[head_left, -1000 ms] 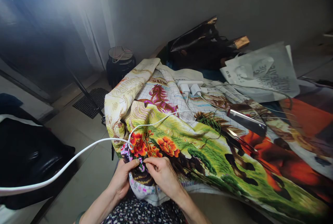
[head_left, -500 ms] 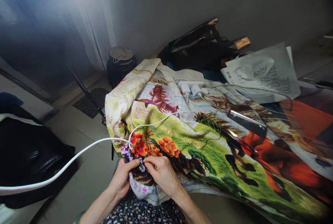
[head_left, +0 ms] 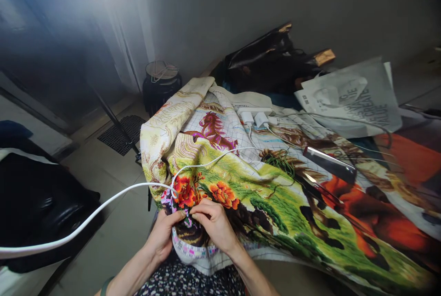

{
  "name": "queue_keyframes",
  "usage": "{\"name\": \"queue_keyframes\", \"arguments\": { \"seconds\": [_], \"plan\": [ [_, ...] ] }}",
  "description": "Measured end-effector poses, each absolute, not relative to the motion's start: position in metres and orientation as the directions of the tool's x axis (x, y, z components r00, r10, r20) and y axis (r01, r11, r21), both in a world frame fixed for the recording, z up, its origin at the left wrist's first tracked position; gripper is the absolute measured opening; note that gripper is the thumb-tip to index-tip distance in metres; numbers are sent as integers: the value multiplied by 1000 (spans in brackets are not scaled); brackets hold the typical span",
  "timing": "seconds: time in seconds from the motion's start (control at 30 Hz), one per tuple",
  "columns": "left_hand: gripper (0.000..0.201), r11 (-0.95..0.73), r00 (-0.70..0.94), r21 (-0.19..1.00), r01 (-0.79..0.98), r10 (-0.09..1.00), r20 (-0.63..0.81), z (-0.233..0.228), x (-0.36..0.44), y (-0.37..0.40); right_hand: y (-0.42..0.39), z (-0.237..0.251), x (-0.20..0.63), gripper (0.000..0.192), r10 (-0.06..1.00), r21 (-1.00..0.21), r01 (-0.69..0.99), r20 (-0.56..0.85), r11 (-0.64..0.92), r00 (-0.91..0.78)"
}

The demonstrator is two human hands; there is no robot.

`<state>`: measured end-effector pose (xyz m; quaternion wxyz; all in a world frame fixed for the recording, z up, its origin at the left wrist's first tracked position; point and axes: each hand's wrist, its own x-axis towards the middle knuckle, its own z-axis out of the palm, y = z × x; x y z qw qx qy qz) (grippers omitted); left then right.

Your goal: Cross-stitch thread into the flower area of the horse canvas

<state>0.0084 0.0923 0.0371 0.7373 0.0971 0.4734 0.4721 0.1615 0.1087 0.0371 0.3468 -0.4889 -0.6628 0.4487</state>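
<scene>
Two hands meet at the near edge of a large embroidered cloth (head_left: 241, 181) that drapes from the counter down onto the person's lap. The left hand (head_left: 161, 236) pinches the cloth's folded edge from the side, thumb on top, its grip closed on the fabric. The right hand (head_left: 215, 225) has thumb and forefinger pressed together just below the orange flowers (head_left: 222, 193); whether a needle sits between them is too small to tell, so I cannot say what that grip holds beyond the cloth itself. By the look of it, a stitch is being worked in the dark patch by the flowers, and the next move would call for a steady hold by the left while the right draws finely. A white cable (head_left: 103, 206) loops across the cloth beside the left hand. Farther off lie scissors (head_left: 319, 190), loose green thread (head_left: 279, 158) and white chargers (head_left: 255, 117)
</scene>
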Motion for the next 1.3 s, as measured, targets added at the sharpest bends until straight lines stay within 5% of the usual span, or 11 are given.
{"name": "queue_keyframes", "arguments": {
  "seconds": [0.77,1.07,1.17,1.23,1.3],
  "plan": [
    [25,517,98,625,-585,810,-579,43,11,90,101,57,151,21,962,-832,523,41,183,-271],
    [42,497,93,650,-574,829,-551,47,14,91,100,66,134,12,915,-414,832,4,369,-403],
    [41,518,152,615,-594,823,-547,46,13,91,106,79,138,17,932,-675,650,182,350,-313],
    [41,532,185,577,-620,814,-551,45,11,91,111,101,155,18,955,-897,344,220,278,-198],
    [42,545,216,529,-651,801,-559,44,8,91,113,130,186,21,980,-979,75,184,190,-80]
  ]
}}
